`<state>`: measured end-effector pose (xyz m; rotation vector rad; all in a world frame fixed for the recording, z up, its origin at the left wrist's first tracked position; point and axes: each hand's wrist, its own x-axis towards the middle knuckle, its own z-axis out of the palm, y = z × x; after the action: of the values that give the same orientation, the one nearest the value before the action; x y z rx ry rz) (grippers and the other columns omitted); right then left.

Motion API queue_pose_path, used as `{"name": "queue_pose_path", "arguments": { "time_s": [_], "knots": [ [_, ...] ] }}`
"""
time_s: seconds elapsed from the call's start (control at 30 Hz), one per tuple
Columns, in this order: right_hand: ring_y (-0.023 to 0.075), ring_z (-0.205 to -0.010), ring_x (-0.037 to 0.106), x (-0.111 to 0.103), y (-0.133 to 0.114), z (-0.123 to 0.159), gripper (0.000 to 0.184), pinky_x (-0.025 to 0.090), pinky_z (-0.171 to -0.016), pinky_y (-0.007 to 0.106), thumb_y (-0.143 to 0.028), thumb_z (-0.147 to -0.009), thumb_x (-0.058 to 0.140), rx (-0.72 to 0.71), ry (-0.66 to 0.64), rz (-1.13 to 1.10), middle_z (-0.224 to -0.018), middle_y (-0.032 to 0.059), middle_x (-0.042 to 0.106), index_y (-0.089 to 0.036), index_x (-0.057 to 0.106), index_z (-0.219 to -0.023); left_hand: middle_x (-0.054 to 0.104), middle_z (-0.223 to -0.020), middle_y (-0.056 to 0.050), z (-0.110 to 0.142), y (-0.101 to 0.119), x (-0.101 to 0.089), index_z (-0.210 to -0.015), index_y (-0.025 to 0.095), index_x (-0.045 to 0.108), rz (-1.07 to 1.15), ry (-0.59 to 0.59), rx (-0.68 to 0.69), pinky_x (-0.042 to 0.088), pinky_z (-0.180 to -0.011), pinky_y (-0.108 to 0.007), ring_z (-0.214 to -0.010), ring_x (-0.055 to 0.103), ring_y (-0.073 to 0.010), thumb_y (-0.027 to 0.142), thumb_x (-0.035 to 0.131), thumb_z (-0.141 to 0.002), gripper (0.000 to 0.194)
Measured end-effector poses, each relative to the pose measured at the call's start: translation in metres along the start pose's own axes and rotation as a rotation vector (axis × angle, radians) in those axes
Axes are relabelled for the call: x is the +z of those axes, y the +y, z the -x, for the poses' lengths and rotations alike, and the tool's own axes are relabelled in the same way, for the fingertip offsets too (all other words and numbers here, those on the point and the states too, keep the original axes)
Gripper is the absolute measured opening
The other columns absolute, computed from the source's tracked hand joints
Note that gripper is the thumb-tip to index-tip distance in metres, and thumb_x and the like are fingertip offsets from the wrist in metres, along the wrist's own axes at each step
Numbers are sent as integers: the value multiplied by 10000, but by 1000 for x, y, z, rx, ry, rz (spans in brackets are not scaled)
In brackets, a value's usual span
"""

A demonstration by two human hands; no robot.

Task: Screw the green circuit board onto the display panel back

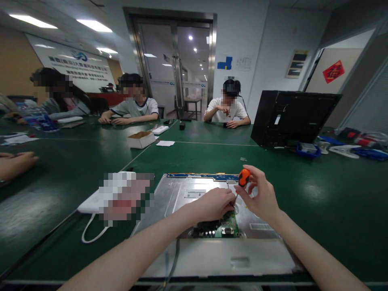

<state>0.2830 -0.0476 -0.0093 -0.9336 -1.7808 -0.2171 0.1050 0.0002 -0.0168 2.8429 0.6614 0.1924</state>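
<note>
My right hand (pixel 259 196) grips a screwdriver (pixel 244 177) by its short orange and black handle. Its thin shaft slants down towards the fingertips of my left hand (pixel 216 204). Those fingers are closed together by the screwdriver's tip, over a green circuit board (pixel 216 229); whatever they pinch is hidden. The board sits on the metal back of a flat display panel (pixel 257 250), which lies on the table before me. A blue circuit strip (pixel 203 176) runs along the panel's far edge.
Left of the panel lie a white device (pixel 91 200) and a cable. Beyond are a small open box (pixel 141 140) and white paper (pixel 165 143). A black monitor (pixel 294 117) stands at right, near a blue tray (pixel 308 150). Several people sit around the green table (pixel 333 194); one person's hand (pixel 16 165) rests at left.
</note>
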Motion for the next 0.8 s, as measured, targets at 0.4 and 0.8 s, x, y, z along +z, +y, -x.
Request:
{"name": "queue_pose_path", "arguments": {
  "time_s": [0.4,0.8],
  "knots": [
    [115,-519,608,-2,-1,-2,511,516,-448,205,-250,-998,545,-27,-26,8,-787,-18,683,-256,427,-1494,726,-1024,-92,-3,-2,5,-971,158,649,-33,3,-14,505,-788,-324,-937,693,-254,184,653,-958,30],
    [134,-560,670,-2,1,0,448,532,-455,206,-275,-1042,499,-55,-31,-34,-822,11,720,-248,389,-1476,721,-979,-83,-6,-1,6,-945,165,647,-65,7,-3,500,-755,-330,-894,703,-259,187,670,-949,32]
  ]
}}
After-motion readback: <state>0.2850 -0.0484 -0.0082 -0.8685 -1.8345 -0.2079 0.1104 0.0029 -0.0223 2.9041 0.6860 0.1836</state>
